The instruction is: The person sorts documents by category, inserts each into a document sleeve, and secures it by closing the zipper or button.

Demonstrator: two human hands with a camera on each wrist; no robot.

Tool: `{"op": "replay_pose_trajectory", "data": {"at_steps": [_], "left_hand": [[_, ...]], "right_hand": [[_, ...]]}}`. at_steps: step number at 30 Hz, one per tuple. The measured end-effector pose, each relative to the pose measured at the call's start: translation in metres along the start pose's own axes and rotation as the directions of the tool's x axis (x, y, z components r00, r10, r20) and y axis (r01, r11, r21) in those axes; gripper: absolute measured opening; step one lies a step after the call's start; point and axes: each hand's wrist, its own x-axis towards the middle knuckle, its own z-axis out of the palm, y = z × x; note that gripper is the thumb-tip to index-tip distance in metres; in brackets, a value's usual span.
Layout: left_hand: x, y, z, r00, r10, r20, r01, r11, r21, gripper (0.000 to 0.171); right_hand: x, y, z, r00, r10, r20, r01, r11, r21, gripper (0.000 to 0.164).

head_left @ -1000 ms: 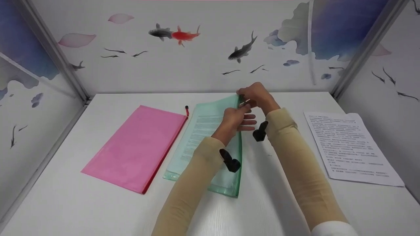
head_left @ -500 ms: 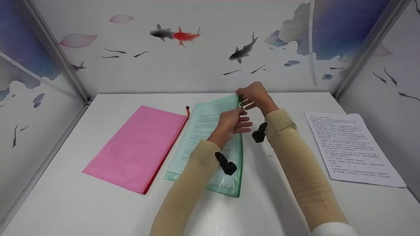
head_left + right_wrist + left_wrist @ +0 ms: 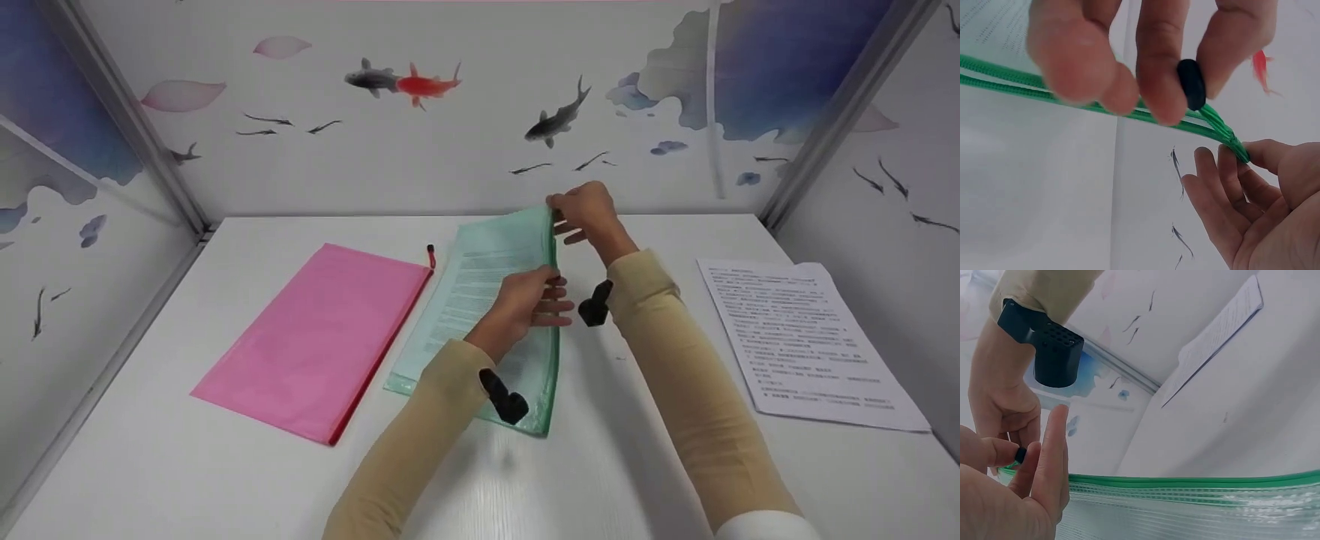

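A translucent green zip file folder (image 3: 480, 251) with printed sheets inside lies in the middle, its zipped edge raised to the right. At that edge my left hand (image 3: 517, 300) pinches the black-tipped zipper pull (image 3: 1021, 454) between thumb and forefinger, other fingers extended. Farther back, my right hand (image 3: 589, 210) pinches the folder's far corner with thumb and fingertips, close to the back wall. In the right wrist view the two strips of the green zipper (image 3: 1010, 79) run apart to the left of the zipper pull.
A pink zip file folder (image 3: 315, 337) with a red zipper tab (image 3: 431, 256) lies flat at the left on the white table (image 3: 622, 480). A stack of printed paper (image 3: 810, 345) lies at the right. Patterned walls (image 3: 480, 150) enclose the back and sides.
My left hand has drawn the zipper pull along the edge toward me, away from my right hand. The right hand has risen slightly with the folder's corner, and the folder has shifted back a little.
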Motion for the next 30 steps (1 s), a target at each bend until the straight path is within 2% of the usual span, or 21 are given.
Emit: {"op": "replay_pose_trajectory", "data": {"at_steps": [9,16,20,30], "left_hand": [[-0.015,-0.018,-0.004,0.999,-0.028,0.047,0.025,0.997,0.068,0.028],[-0.027,-0.033,-0.013,0.997,-0.043,0.07,0.037,0.995,0.097,0.025],[-0.032,-0.041,-0.02,0.994,-0.047,0.094,0.035,0.991,0.127,0.028],[-0.05,-0.056,-0.034,0.985,-0.086,0.146,0.058,0.98,0.189,0.037]], "right_hand": [[-0.002,0.006,-0.001,0.999,-0.035,-0.016,0.037,0.992,0.122,0.041],[0.0,0.009,-0.001,0.999,0.0,-0.043,0.01,0.974,0.224,0.048],[0.001,0.01,0.0,0.998,0.024,-0.053,-0.009,0.964,0.266,0.047],[0.001,0.012,0.0,0.997,0.025,-0.079,-0.004,0.966,0.257,0.043]]}}
